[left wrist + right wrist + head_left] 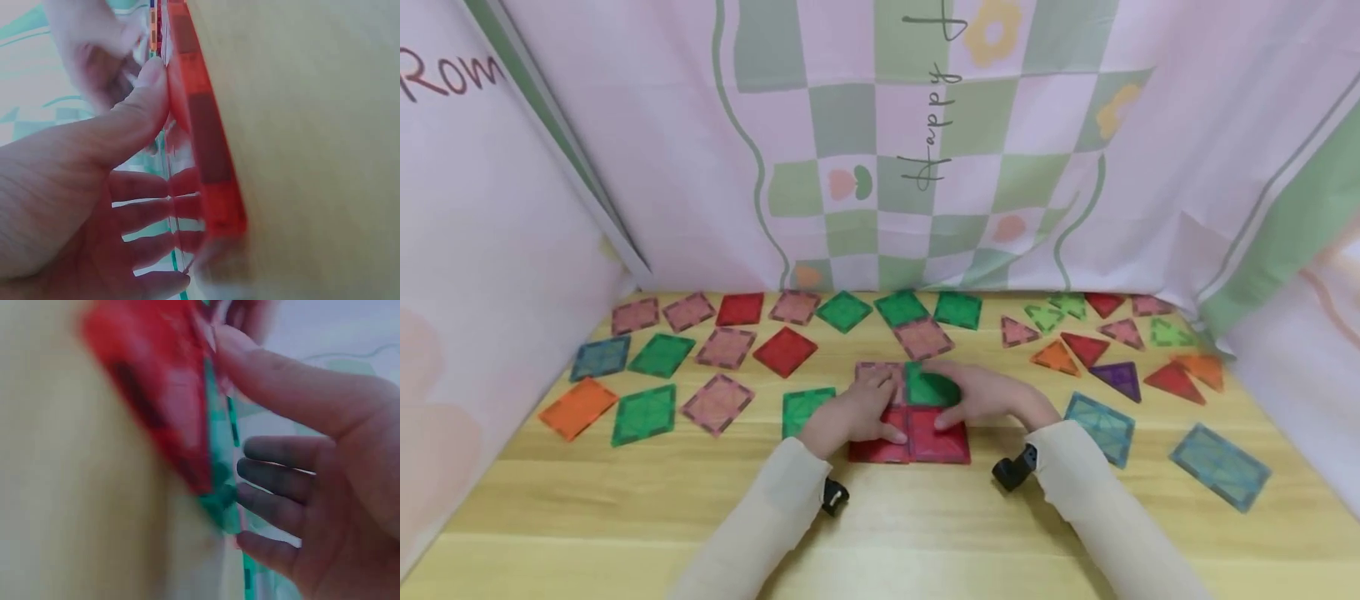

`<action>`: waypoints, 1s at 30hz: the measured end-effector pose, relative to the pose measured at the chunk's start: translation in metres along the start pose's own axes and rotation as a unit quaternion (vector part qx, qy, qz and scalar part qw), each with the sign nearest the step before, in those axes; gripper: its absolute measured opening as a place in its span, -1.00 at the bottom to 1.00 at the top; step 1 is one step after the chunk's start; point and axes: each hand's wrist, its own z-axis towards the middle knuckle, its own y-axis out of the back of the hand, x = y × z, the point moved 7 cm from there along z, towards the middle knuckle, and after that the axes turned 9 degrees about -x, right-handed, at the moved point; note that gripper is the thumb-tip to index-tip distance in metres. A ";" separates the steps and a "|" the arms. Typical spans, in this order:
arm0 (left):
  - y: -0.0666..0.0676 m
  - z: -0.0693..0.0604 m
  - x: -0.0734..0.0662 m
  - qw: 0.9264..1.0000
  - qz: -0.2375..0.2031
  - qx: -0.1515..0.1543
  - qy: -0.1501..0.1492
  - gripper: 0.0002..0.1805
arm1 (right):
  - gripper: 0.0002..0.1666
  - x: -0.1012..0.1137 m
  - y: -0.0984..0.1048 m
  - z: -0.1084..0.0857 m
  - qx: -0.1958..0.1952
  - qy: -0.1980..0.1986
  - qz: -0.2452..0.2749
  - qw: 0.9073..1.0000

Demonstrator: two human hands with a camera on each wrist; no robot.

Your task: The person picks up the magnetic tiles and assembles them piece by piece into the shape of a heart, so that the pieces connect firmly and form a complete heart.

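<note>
While the left hand [852, 412] hides parts of a pink square [898, 393] and the left red square [880, 452] in the lower middle of the head view, the right hand [987, 393] partly covers the green square [927, 387] and the right red square [951, 450]. Both hands' fingers are spread and nearly straight, touching the squares without gripping; blur in the right wrist view makes exact fingertip contact hard to tell.

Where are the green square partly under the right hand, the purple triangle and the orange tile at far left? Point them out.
Green square [925, 390]: head view, on its uncovered face.
Purple triangle [1122, 378]: head view, middle of its face.
Orange tile [577, 409]: head view, middle of its face.
</note>
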 end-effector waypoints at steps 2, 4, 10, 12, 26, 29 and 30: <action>0.000 0.000 0.001 1.000 -0.005 -0.006 0.003 -0.02 | -0.15 -0.001 0.013 0.013 -0.042 0.026 -0.017 0.999; 0.000 0.001 0.001 1.000 -0.005 -0.012 0.003 -0.02 | -0.29 -0.003 0.025 0.028 -0.082 0.050 -0.046 0.994; 0.003 0.000 0.000 1.000 -0.005 -0.021 0.002 -0.05 | -0.53 -0.008 0.038 0.072 -0.090 0.085 -0.129 0.984; 0.003 0.000 0.000 1.000 -0.007 -0.021 0.004 -0.05 | -0.53 -0.010 0.037 0.083 -0.069 0.088 -0.153 0.982; 0.004 0.002 0.001 1.000 -0.015 -0.016 0.007 0.02 | -0.24 -0.015 0.039 0.097 0.024 0.060 -0.233 0.970; 0.002 0.001 0.001 1.000 -0.021 -0.009 0.008 0.01 | -0.30 -0.012 0.034 0.099 0.028 0.060 -0.269 0.961; 0.001 0.001 0.001 1.000 -0.022 -0.008 0.007 0.02 | -0.33 -0.010 0.032 0.099 0.031 0.060 -0.283 0.957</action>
